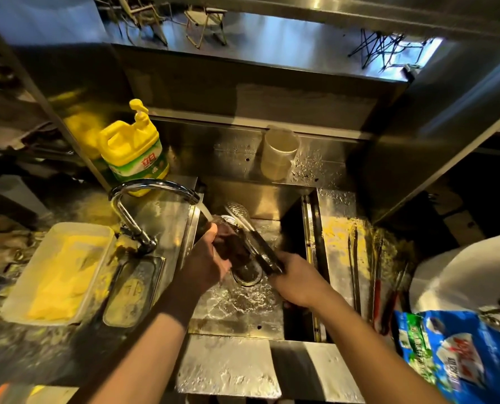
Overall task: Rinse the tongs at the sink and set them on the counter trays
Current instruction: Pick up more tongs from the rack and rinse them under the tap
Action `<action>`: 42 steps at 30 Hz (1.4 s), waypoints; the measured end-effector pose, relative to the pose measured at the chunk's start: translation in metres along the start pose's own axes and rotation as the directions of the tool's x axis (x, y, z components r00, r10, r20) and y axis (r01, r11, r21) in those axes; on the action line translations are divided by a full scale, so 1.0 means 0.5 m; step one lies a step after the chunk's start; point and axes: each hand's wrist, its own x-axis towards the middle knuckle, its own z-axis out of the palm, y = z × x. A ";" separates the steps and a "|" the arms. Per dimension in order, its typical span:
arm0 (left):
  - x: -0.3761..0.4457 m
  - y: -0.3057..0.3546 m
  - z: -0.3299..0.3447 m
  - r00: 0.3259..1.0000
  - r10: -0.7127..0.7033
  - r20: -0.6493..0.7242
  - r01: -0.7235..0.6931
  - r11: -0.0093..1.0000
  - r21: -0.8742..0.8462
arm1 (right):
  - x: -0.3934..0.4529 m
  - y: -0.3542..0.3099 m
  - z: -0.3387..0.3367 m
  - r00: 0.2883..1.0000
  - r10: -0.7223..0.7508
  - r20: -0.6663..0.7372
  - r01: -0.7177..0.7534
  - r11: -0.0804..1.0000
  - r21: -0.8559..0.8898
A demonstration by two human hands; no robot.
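Metal tongs (247, 225) with black handles are held over the steel sink (243, 310), their scalloped tips pointing away from me. My right hand (296, 279) grips the black handle end. My left hand (209, 258) is wrapped around the middle of the tongs, right under the water stream from the curved faucet (152, 186). Water pools and ripples around the drain below. On the wet counter to the right of the sink lie several other tongs (356, 263), some with red handles.
A yellow dish soap jug (133, 150) stands behind the faucet. A white tub (59, 272) with yellow cloths and a small steel pan (133, 290) sit left of the sink. A clear cup (279, 153) stands behind it. A blue bag (458, 354) lies at the right.
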 end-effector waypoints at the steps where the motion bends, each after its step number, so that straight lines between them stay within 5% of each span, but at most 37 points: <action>1: 0.000 -0.006 0.007 1.000 0.017 -0.001 -0.017 1.000 0.006 | -0.001 -0.003 0.004 0.998 0.027 0.049 -0.032 0.994 0.105; 3: 0.000 -0.010 0.028 0.998 0.028 -0.052 -0.025 0.998 0.050 | -0.004 -0.012 0.016 0.992 0.062 0.107 -0.087 0.965 0.247; 8: 0.027 0.040 0.042 0.942 0.062 -0.331 0.079 0.915 0.396 | -0.027 -0.021 0.034 0.993 0.033 0.110 -0.059 0.969 0.240; 11: 0.030 0.039 0.061 0.967 -0.005 -0.257 0.158 0.798 0.581 | -0.007 -0.028 0.026 0.996 0.074 0.051 -0.082 0.982 0.169; 17: 0.040 0.054 0.050 0.941 0.054 -0.335 0.064 0.941 0.332 | -0.007 -0.032 0.033 0.998 0.041 0.052 -0.046 0.994 0.103; 20: 0.019 0.020 0.062 0.957 0.022 -0.288 0.079 0.939 0.335 | 0.006 -0.038 0.029 0.999 0.029 -0.034 -0.028 0.999 0.030; 23: 0.030 0.030 0.045 0.934 0.065 -0.350 0.109 0.884 0.454 | -0.004 -0.032 0.046 0.999 0.039 0.026 -0.041 0.998 0.058; 29: 0.038 0.004 0.054 0.927 0.038 -0.373 0.080 0.952 0.295 | 0.005 -0.034 0.043 0.998 0.036 -0.043 -0.037 0.999 -0.009; 42: 0.042 0.027 0.065 0.936 0.055 -0.347 0.078 0.930 0.358 | 0.005 -0.048 0.014 0.999 0.014 -0.051 -0.019 0.995 -0.101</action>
